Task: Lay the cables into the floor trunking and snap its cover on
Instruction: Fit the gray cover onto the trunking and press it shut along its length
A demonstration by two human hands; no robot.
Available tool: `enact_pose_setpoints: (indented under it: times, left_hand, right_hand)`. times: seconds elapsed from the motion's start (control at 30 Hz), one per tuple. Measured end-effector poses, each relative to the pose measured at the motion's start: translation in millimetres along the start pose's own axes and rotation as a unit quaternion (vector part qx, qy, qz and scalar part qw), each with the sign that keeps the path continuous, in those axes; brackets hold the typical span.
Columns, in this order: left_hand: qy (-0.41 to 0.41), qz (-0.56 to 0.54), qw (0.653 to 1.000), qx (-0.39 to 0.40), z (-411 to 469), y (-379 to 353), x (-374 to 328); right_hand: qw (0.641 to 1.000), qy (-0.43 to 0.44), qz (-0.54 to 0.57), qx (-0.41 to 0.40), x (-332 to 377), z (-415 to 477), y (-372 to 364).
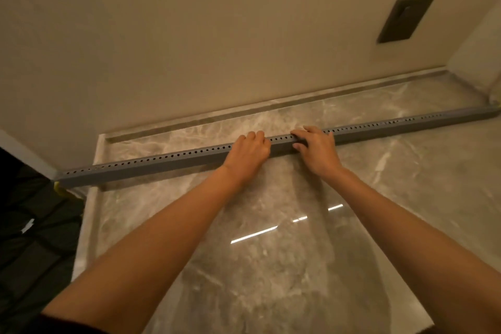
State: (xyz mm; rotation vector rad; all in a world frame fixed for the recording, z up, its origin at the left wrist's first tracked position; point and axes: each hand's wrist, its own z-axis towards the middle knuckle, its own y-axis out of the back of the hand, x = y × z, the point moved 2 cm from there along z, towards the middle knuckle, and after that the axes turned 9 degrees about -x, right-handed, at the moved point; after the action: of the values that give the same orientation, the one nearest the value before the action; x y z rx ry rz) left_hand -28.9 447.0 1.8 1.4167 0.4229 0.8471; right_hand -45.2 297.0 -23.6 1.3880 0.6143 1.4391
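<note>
Across the middle of the frame, a long grey perforated trunking [162,161] lies on the marble floor [271,252]. The left hand [248,153] and right hand [315,148] press on it, fingers curled over its top. Likely snapping the cover on; next, firm presses farther along.

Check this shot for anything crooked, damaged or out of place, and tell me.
Nothing looks damaged. The grey trunking lies straight on the marble floor, with the left hand and right hand resting on its middle. Something yellow sticks out at its left end; what it is cannot be told.
</note>
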Motion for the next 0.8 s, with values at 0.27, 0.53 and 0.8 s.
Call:
enact_pose_setpoints:
  times: [0.27,0.53,0.8]
  left_hand:
    - [0.035,-0.009,0.999,0.032,68,-4,-70]
    - [0.151,-0.071,0.98,0.106,95,-16,-67]
    - [0.237,-0.088,0.966,0.06,107,-20,-81]
  right_hand:
    - [0.999,-0.003,0.031,0.021,-98,30,46]
    - [1.0,-0.012,0.012,0.021,-184,55,76]
    - [0.999,0.041,-0.007,0.027,-205,86,77]
